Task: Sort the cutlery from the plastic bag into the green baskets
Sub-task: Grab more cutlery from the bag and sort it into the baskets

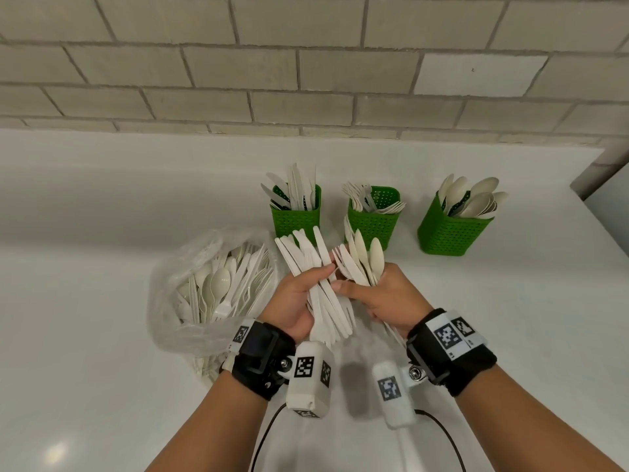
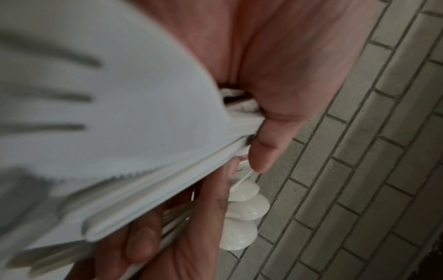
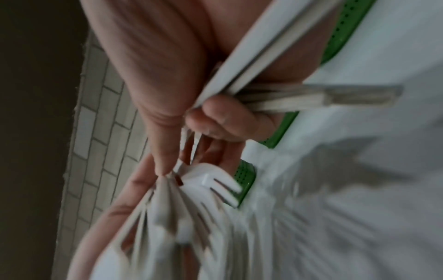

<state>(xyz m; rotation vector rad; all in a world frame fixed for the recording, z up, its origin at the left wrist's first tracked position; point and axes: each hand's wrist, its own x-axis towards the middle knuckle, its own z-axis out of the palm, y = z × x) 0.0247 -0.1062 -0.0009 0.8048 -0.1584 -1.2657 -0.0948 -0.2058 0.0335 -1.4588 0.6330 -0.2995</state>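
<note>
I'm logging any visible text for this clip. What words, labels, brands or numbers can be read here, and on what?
None: no readable word, brand or number shows in any view.
The square black-and-white markers on the left wristband, the right wristband and the two white wrist camera housings are coded patterns, not text.
The small print beside the right wristband's marker is too small to read.

**White counter under a brick wall**

A glossy white counter (image 1: 102, 233) carries everything. Toward the back stand three green baskets in a row: the left basket (image 1: 295, 219) holds knives, the middle basket (image 1: 372, 224) forks, the right basket (image 1: 446, 233) spoons. Nearer the front left lies a clear plastic bag (image 1: 190, 301), open and full of mixed white cutlery.
</note>
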